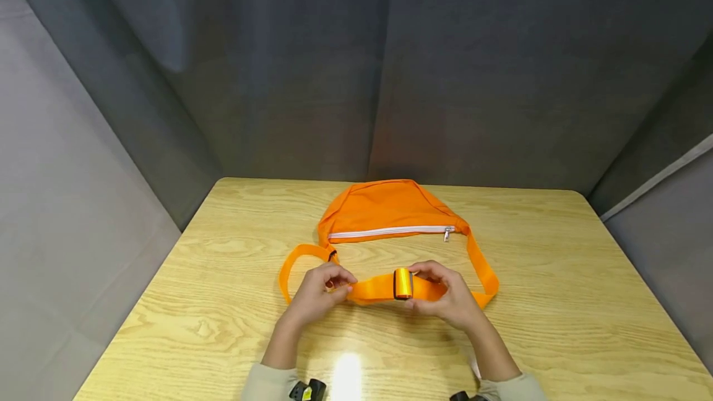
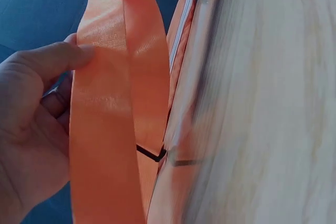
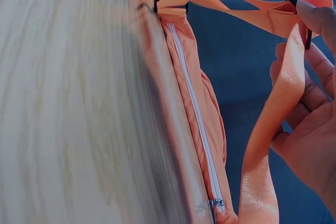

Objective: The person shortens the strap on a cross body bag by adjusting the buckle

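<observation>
Two hands pinch the strap (image 1: 372, 289) in my head view, left hand (image 1: 320, 294) along it, right hand (image 1: 450, 297) by the slider (image 1: 396, 285), the bag (image 1: 392, 208) lying beyond on the table (image 1: 562, 302). From the left wrist, overlapping layers could twist if pulled unevenly. From the right, a loosened pinch could let the slider slip; I read no writing anywhere.

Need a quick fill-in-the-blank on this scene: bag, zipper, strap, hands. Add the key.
1. The bag and its strap are both coloured ____.
2. Unlike the bag, the zipper is mostly ____ in colour.
3. In the head view, the pull hangs near the zipper's ____ end.
4. Of the right hand and the left hand, the one farther from the black buckle between them is the ____.

Missing words: orange; white; right; left.
</observation>
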